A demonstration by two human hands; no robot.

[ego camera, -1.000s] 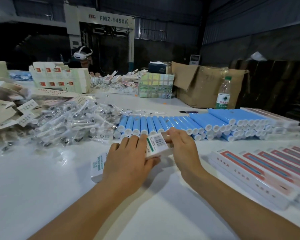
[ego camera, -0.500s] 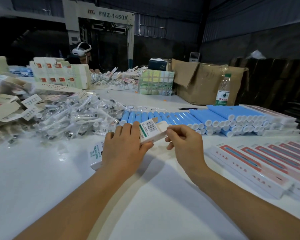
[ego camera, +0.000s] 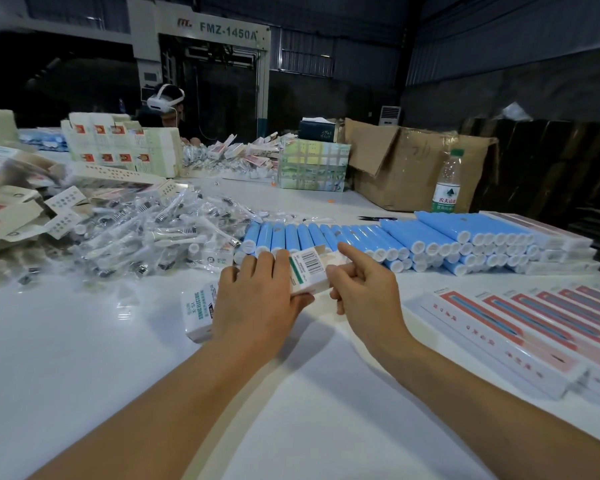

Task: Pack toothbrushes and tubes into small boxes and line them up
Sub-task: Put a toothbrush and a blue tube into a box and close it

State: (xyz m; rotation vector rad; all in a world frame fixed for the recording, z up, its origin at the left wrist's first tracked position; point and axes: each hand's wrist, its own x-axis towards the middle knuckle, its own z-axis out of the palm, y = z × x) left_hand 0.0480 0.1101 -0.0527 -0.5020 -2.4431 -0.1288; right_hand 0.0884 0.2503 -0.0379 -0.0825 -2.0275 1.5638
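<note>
My left hand [ego camera: 257, 299] grips a small white box [ego camera: 307, 271] with a barcode and a green stripe, held just above the white table [ego camera: 84, 358]. My right hand [ego camera: 364, 285] is at the box's right end: its index finger lies straight over the tan end flap, its thumb touches the end, and its other fingers are curled. A second small white box [ego camera: 196, 315] with blue print lies on the table, partly under my left hand. Behind the hands runs a row of blue tubes [ego camera: 361, 235]. A heap of bagged toothbrush heads [ego camera: 136, 237] lies at the left.
Long pink-and-white boxes [ego camera: 534, 327] are lined up at the right. Flat unfolded cartons [ego camera: 7, 216] pile at the far left. A water bottle [ego camera: 445, 188], a cardboard box [ego camera: 406, 161] and scissors [ego camera: 374, 218] stand behind the tubes. A person with a headset [ego camera: 165, 98] sits at the far side.
The box has tilted up slightly in my left hand. My right hand has gone from pinching the end flap to laying its index finger straight over it.
</note>
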